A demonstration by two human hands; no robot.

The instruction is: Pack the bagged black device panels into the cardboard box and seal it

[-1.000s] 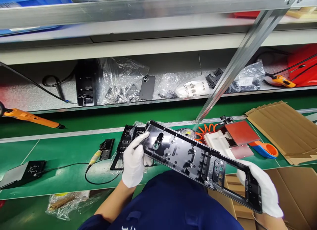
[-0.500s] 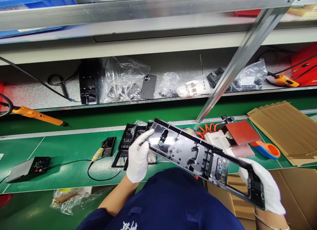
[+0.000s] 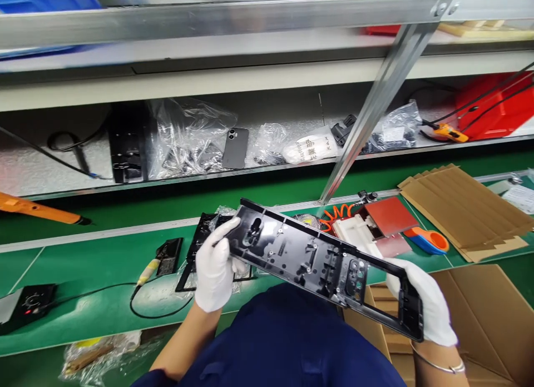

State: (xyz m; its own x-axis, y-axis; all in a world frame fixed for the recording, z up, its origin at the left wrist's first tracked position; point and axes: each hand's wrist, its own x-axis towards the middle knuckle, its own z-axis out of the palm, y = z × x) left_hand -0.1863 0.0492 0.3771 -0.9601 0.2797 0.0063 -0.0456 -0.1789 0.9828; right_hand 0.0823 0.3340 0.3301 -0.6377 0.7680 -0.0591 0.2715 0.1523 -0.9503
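A long black plastic panel (image 3: 317,259) with moulded ribs, screw posts and cut-outs is held slanted above the green bench, its inner side facing up. My left hand (image 3: 214,267), in a white glove, grips its upper left end with the fingers over the edge. The lower right end of the panel sits in my right hand (image 3: 423,301), also gloved in white, above an open cardboard box (image 3: 488,320). Under the left end lie more black plastic panels (image 3: 200,253) in clear wrap.
An orange electric screwdriver (image 3: 37,210) lies at the left. A small black controller (image 3: 27,303) and a cable lie on the green mat. Right of centre are a white-and-red fixture (image 3: 375,223), an orange coiled hose, a blue-orange tool (image 3: 428,239) and flat cardboard sheets (image 3: 463,206). A phone (image 3: 235,148) and plastic bags lie on the back shelf.
The view has shifted a little to the right and the panel now sits slightly lower and further left in it. Both hands keep the same grip on its ends.
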